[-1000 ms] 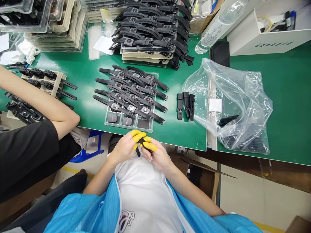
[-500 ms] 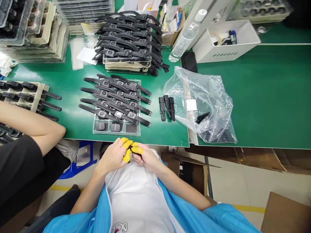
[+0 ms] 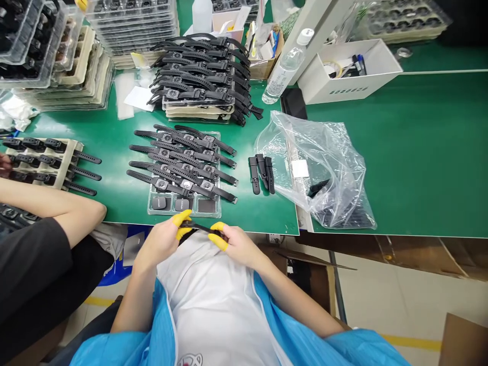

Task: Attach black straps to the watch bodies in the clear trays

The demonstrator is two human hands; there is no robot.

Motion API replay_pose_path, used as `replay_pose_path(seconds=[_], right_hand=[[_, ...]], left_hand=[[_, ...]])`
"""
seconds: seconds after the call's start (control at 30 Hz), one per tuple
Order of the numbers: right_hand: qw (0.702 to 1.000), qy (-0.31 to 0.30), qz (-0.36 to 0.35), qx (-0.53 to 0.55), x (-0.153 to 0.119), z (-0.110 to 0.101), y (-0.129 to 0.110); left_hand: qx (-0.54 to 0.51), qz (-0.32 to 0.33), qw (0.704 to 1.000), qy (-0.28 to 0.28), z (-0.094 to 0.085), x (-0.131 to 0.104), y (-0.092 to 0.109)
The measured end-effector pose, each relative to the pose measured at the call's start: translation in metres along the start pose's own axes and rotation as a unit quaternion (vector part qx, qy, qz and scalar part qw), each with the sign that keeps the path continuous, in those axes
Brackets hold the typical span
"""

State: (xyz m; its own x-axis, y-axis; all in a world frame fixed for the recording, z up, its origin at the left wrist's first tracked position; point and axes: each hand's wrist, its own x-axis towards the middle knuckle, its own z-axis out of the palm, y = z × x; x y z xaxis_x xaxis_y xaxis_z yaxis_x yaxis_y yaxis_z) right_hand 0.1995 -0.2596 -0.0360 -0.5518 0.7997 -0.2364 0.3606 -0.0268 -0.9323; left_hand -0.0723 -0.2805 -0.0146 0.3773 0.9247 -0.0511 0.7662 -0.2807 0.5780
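In front of my shirt, just off the table's front edge, a black watch strap stretches between my two hands. My left hand pinches its left end with yellow-covered fingertips; whether a watch case is hidden there I cannot tell. The right end is gripped by my right hand, also with yellow finger covers. Just beyond my hands lies a clear tray with rows of strapped watches across it. Two strapless watch cases sit in its front row. Several loose straps lie to the right.
A clear plastic bag with dark straps lies right of the loose straps. Behind stand stacked watches, a water bottle and a white box with pens. A co-worker's arm rests at left beside another watch tray.
My hands were close together and have drawn apart, the left moving left. The black strap, mostly covered before, now shows stretched between them. The view has shifted slightly.
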Motion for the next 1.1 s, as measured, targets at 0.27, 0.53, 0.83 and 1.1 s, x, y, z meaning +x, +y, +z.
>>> replay_pose_path(seconds=[0.27,0.53,0.83,1.1], right_hand=[[0.986,0.139,-0.038,-0.078,0.002,-0.024,0.007],[0.957,0.206,0.022,-0.204,0.008,-0.033,0.02],[0.878,0.394,0.032,-0.27,0.015,-0.092,0.04],[0.835,0.408,0.051,-0.366,0.063,-0.135,0.073]], left_hand=[[0.17,0.039,0.985,0.014,-0.038,0.038,-0.007],[0.194,0.104,0.975,0.004,-0.024,0.101,-0.013],[0.207,0.043,0.974,0.076,-0.016,0.052,-0.016],[0.294,0.005,0.955,0.041,-0.01,0.054,0.002]])
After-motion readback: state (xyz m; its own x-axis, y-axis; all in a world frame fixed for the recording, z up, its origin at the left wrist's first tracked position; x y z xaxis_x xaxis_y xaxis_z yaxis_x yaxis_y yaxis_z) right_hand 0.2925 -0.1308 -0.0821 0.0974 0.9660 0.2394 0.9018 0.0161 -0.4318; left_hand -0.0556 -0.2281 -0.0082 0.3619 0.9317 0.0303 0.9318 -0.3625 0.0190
